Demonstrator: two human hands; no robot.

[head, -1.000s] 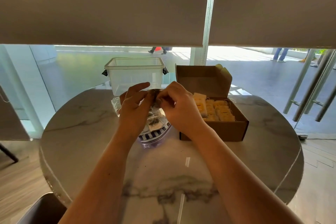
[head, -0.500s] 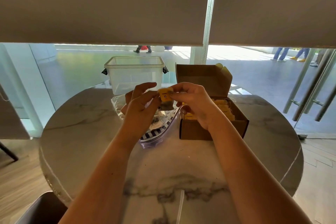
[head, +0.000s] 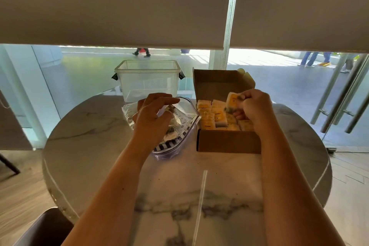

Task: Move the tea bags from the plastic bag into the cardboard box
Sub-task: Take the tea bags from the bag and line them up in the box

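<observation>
- Yellow-labelled tea bag point(head: 232, 102): your right hand point(head: 253, 107) pinches it between thumb and curled fingers, holding it above the cardboard box point(head: 227, 142), toward the box's 1 o'clock corner.
- Step in hand: placement. The bag is out of the plastic bag point(head: 179, 124) and over the box, but not yet set among the stacked tea bags point(head: 211, 118).
- Next move, as a judgement: lower the held bag into a gap in the rows at about 3 o'clock within the box, keep it on edge like its neighbours, then let the pinch go. The rows look tightly packed, so expect to nudge a slot open first.
- Left hand point(head: 152, 117): it rests on the plastic bag, fingers loosely curved near the bag's mouth. You cannot tell whether they pinch the film or only steady it.
- Appearance of the held bag: a pale paper sachet with a yellow tag face; dark contents show at its lower edge. It looks light and flimsy and will likely bend if squeezed.
- Plastic bag: clear film with a striped band at its 6 o'clock end, lying on the marble bench point(head: 179, 185) at 9 o'clock from the box. Pale sachets remain inside; the count is not readable.
- Clear plastic tub point(head: 147, 80): stands at 12 o'clock behind the plastic bag.
</observation>
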